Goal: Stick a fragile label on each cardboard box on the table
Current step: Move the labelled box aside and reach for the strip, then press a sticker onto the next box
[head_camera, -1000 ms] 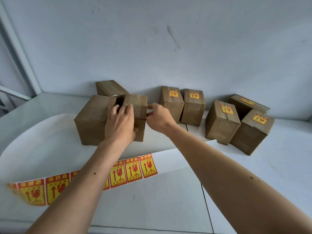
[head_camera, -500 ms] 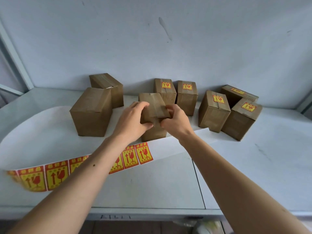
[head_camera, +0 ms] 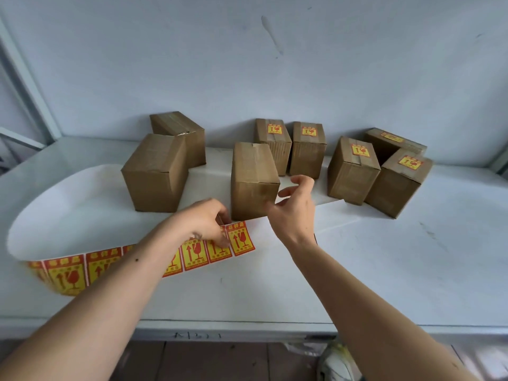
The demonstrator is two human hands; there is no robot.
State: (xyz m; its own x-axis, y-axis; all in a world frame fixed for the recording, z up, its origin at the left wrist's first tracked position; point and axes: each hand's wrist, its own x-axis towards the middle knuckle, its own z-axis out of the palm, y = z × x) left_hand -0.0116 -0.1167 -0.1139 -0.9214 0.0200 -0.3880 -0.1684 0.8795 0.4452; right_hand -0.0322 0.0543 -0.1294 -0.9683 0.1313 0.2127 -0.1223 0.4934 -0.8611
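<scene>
White table (3 bare cardboard boxes)

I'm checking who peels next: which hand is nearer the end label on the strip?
Left. The left hand has its fingertips on the strip, right beside the end label. The right hand is open, up and to the right, near the unlabelled box.

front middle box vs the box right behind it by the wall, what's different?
The front box has a bare top; the rear box carries a yellow-and-red fragile label on its top. The front box stands near the sticker strip, close to both hands; the rear box stands against the wall. Both are upright, taped brown cardboard.
</scene>
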